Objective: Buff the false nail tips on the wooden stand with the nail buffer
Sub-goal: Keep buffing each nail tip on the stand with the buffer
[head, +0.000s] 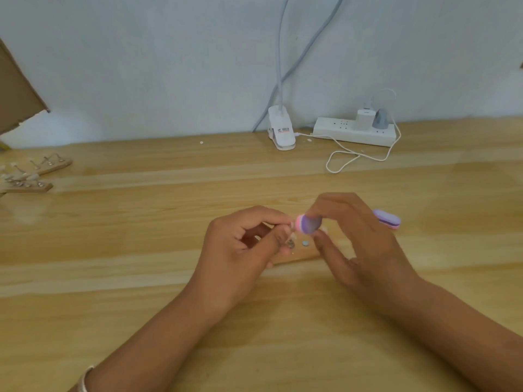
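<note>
Head view: wooden stand [304, 255] mostly hidden under both hands; false nail tip [291, 223] barely discernible. Open counter [135, 250] toward 6 and 9 o'clock. The left hand [243, 246] pinches the tip. The right hand [360, 244], at its 3 o'clock, grips the nail buffer [309, 224], which touches that tip.

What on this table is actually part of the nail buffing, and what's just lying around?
In use: nail buffer in right hand; false nail tip pinched by left hand; wooden stand beneath.
Lying about: second buffer, spare stands, clip lamp, power strip, white cable, cardboard.
</note>
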Tool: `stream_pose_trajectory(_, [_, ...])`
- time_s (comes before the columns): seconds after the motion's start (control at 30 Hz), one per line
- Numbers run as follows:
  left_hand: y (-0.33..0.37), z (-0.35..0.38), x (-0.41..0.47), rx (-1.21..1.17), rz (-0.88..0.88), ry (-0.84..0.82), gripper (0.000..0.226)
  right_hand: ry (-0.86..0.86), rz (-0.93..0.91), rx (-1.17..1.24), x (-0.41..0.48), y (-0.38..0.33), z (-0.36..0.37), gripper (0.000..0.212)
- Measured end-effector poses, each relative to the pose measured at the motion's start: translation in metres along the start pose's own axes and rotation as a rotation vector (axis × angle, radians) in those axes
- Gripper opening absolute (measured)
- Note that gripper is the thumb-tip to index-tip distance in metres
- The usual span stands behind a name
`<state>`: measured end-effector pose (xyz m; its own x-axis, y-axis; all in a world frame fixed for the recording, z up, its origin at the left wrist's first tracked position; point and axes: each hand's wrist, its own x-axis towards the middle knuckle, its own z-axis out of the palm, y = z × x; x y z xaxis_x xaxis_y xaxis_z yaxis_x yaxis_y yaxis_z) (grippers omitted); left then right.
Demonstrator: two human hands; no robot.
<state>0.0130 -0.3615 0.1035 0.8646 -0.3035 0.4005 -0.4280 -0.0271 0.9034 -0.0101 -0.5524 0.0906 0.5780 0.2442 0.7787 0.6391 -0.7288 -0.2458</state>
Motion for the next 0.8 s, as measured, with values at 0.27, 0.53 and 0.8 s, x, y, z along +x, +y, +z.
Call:
stream_pose_trajectory(0.27, [-0.001, 0.0, 0.003, -0.031, -0.133, -0.043, 0.005, 0.038, -0.066, -0.009, -0.001, -0.007, 0.007, 0.024])
stream_pose_trajectory(0.53, [-0.001, 0.0, 0.006, -0.094, -0.184, -0.062, 0.007, 0.03, -0.06, 0.001, -0.001, -0.005, 0.003, 0.018])
stream_pose_trajectory(0.8, [0.004, -0.004, 0.007, -0.254, -0.228, -0.121, 0.015, 0.058, -0.027, -0.025, 0.002, 0.003, -0.004, 0.018])
